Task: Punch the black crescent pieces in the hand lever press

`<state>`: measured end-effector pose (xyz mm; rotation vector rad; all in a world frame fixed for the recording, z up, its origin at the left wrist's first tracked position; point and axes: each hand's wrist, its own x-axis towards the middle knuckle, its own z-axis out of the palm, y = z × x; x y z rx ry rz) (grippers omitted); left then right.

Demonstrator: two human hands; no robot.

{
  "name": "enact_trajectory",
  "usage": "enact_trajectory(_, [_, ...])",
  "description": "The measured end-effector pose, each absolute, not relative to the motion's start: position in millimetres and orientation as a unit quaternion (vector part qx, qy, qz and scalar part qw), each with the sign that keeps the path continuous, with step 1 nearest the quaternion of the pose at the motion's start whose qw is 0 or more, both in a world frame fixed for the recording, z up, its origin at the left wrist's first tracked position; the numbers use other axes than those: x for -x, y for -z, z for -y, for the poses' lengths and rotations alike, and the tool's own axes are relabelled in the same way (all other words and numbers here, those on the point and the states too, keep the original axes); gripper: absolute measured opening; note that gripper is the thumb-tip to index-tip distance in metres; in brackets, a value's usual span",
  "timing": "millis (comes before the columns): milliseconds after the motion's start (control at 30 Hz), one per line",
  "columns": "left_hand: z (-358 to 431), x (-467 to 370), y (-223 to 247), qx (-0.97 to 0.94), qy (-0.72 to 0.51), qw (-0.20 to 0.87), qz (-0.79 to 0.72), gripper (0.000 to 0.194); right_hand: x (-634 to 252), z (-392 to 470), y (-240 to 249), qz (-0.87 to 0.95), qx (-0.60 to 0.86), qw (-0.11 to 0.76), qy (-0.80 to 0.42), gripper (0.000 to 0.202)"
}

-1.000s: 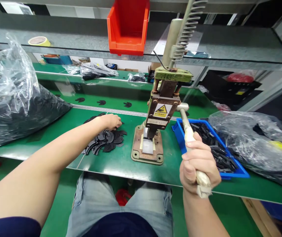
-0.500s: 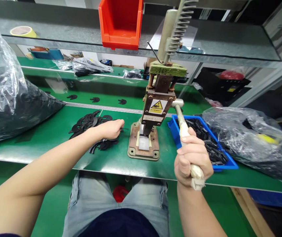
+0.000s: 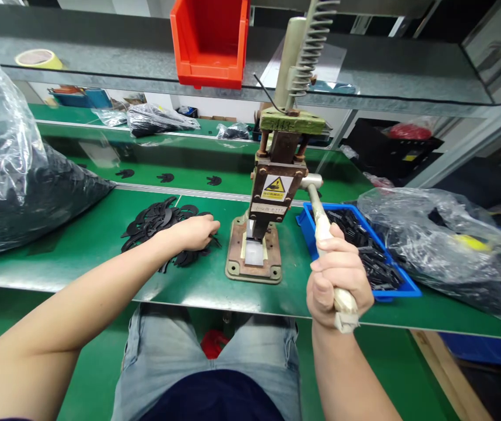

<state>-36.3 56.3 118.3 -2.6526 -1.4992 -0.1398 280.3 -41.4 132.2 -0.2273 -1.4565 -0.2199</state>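
My right hand (image 3: 340,278) is wrapped round the pale, taped lever (image 3: 322,225) of the hand press (image 3: 279,181). My left hand (image 3: 198,232) is closed at the right edge of a pile of flat, curved black pieces (image 3: 151,219). A dark tip shows beside its fingers, and the fingers hide whatever else they hold. Below the press head, a pale block (image 3: 254,254) sits on the brown base plate (image 3: 235,266). The base plate is to the right of my left hand.
A blue tray (image 3: 410,289) of black parts stands right of the press, beside a clear plastic bag (image 3: 447,234). A large bag (image 3: 35,193) lies at left. An orange bin (image 3: 210,73) hangs overhead. Three black pieces lie on the green strip behind.
My left hand has shifted slightly left and down, and a black tip now shows near its fingers. The view has moved slightly. My right hand still grips the lever.
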Motion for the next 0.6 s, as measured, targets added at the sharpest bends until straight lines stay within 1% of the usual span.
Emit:
enact_trajectory(67, [-53, 30, -116, 0.871, 0.078, 0.020, 0.484, 0.015, -280, 41, -132, 0.662, 0.104, 0.735, 0.103, 0.019])
enact_trajectory(133, [-51, 23, -110, 0.861, 0.130, -0.032, 0.491, 0.009, -281, 41, -132, 0.662, 0.103, 0.735, 0.102, 0.018])
enact_trajectory(167, [-51, 19, -105, 0.847, 0.161, -0.065, 0.503, 0.010, -281, 41, -132, 0.663, 0.102, 0.735, 0.100, 0.018])
enact_trajectory(300, [-54, 11, -76, 0.766, 0.272, -0.222, 0.537, 0.024, -281, 41, -130, 0.663, 0.098, 0.737, 0.094, 0.015])
enact_trajectory(400, [-54, 11, -63, 0.734, 0.304, -0.301, 0.528, 0.032, -282, 40, -130, 0.661, 0.098, 0.738, 0.094, 0.016])
enact_trajectory(467, [-53, 9, -66, 0.718, 0.325, -0.324, 0.523, 0.032, -281, 40, -130, 0.661, 0.096, 0.738, 0.092, 0.018])
enact_trajectory(600, [-52, -4, -87, 0.690, 0.350, -0.385, 0.503, 0.034, -279, 40, -131, 0.655, 0.090, 0.744, 0.093, 0.020])
